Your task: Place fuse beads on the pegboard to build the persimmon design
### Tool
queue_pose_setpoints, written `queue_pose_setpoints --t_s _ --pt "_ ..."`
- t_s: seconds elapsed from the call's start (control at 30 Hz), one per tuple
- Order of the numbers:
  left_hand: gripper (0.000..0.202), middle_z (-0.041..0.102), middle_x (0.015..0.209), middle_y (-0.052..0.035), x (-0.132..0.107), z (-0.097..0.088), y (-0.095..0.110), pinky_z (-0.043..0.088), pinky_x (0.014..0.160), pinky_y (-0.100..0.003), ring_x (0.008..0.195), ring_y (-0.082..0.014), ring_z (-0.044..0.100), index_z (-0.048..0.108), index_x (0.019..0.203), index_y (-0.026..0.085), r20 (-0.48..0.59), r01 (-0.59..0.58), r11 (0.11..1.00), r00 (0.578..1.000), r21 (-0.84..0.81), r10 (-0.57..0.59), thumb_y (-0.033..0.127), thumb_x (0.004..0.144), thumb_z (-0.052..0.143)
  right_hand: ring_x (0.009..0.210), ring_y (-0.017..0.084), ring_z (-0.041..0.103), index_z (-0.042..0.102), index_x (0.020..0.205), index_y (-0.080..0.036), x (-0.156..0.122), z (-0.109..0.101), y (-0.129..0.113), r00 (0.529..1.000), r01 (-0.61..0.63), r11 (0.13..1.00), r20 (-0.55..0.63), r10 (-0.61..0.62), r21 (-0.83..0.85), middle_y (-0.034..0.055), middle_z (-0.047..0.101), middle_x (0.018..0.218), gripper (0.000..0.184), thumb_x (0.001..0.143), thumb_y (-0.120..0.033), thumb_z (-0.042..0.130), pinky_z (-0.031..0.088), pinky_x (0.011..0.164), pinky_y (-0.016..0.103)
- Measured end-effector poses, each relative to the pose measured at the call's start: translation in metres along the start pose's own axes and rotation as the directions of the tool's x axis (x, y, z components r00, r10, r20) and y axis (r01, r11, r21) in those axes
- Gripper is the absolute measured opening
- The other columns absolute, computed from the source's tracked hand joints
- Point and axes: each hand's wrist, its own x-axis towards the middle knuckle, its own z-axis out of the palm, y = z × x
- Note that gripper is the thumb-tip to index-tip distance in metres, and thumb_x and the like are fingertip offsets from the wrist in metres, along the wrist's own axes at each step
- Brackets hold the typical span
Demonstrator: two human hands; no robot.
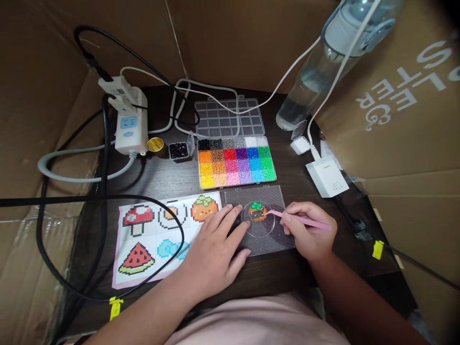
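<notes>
Sitting on the clear pegboard, the half-built orange bead design looks loose and easily scattered, best touched only bead by bead. The right hand pinches pink tweezers at 3 o'clock; the left hand lies flat, fingers spread, at 8 o'clock. The bead box sits at 12 on a dark table, walled by cardboard.

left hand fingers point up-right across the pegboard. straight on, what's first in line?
Most likely the orange bead design on the pegboard; the left hand already rests on that board, fingertips just short of the beads. Depth looks flat, so fairly confident.
</notes>
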Motion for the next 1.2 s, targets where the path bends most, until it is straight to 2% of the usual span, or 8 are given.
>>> queue_pose_setpoints --t_s 0.3,0.63,0.77,0.9,0.97,1.07,1.13,1.2 --pt "0.044 0.041 0.152 -0.0160 -0.003 -0.002 0.001 0.034 0.114 -0.053 0.141 -0.0347 0.035 0.057 0.133 0.015 0.007 0.011 1.000 1.000 -0.021 -0.011 0.031 0.091 0.061 0.048 0.011 0.054 0.070 0.078 -0.019 -0.002 0.000 0.003 1.000 0.006 0.999 0.003 -0.006 -0.034 -0.0003 0.064 0.065 0.005 0.080 -0.014 0.069 0.042 0.045 0.024" --pt "0.044 0.041 0.152 -0.0158 -0.004 -0.002 0.002 0.035 0.114 -0.054 0.141 -0.0344 0.036 0.057 0.132 0.016 -0.010 0.010 0.999 1.000 -0.041 -0.010 0.030 0.091 0.061 0.046 0.012 0.056 0.070 0.081 -0.019 -0.003 0.001 0.007 0.999 -0.038 0.997 -0.023 0.037 -0.063 0.0010 0.066 0.063 0.005 0.081 -0.023 0.072 0.044 0.043 0.024" --pt "0.047 0.041 0.153 -0.0148 -0.007 -0.003 0.003 0.036 0.113 -0.056 0.140 -0.0349 0.037 0.055 0.134 0.018 -0.006 0.032 0.999 0.999 -0.032 -0.033 0.028 0.089 0.063 0.044 0.014 0.060 0.069 0.090 -0.018 0.002 0.001 0.003 0.997 -0.070 0.997 -0.011 0.070 -0.015 0.0003 0.066 0.057 0.011 0.083 -0.024 0.072 0.050 0.043 0.024" --pt "0.049 0.042 0.153 -0.0130 -0.010 -0.004 0.003 0.039 0.111 -0.055 0.140 -0.0342 0.038 0.055 0.135 0.019 -0.010 0.039 0.999 0.999 -0.029 -0.039 0.030 0.088 0.064 0.048 0.016 0.066 0.070 0.087 -0.018 0.023 0.003 -0.015 0.999 -0.038 0.996 0.011 0.039 -0.086 0.0030 0.070 0.059 0.011 0.082 -0.026 0.074 0.057 0.046 0.024" --pt "0.049 0.042 0.153 -0.0124 -0.010 -0.004 0.002 0.039 0.111 -0.055 0.141 -0.0340 0.037 0.054 0.135 0.020 -0.013 0.044 0.999 0.999 -0.030 -0.044 0.033 0.089 0.063 0.049 0.015 0.067 0.072 0.088 -0.018 0.039 0.011 -0.028 0.999 -0.003 0.994 0.043 0.008 -0.114 0.0021 0.070 0.059 0.011 0.082 -0.027 0.075 0.060 0.049 0.024" --pt "0.049 0.041 0.153 -0.0122 -0.011 -0.003 0.002 0.039 0.111 -0.056 0.141 -0.0342 0.037 0.053 0.137 0.020 -0.018 0.045 0.998 0.999 -0.033 -0.046 0.035 0.090 0.062 0.052 0.016 0.069 0.075 0.088 -0.019 0.067 0.035 -0.043 0.988 0.065 0.996 0.146 -0.056 -0.058 0.0022 0.072 0.065 0.010 0.082 -0.027 0.075 0.062 0.052 0.026" --pt "0.049 0.041 0.153 -0.0120 -0.011 -0.003 0.001 0.039 0.111 -0.057 0.141 -0.0342 0.037 0.053 0.137 0.021 -0.021 0.048 0.998 0.999 -0.036 -0.049 0.036 0.091 0.062 0.062 0.016 0.072 0.077 0.083 -0.020 0.084 0.056 -0.045 0.961 0.188 0.982 0.212 -0.177 -0.031 0.0055 0.075 0.083 0.005 0.081 -0.024 0.075 0.063 0.057 0.028" --pt "0.048 0.043 0.152 -0.0115 -0.012 -0.004 0.001 0.039 0.111 -0.056 0.140 -0.0338 0.038 0.054 0.136 0.021 -0.028 0.051 0.998 0.998 -0.042 -0.053 0.037 0.091 0.062 0.077 0.019 0.073 0.078 0.081 -0.022 0.096 0.076 -0.043 0.913 0.312 0.949 0.290 -0.289 -0.038 0.0055 0.075 0.087 0.004 0.080 -0.021 0.074 0.065 0.068 0.031"
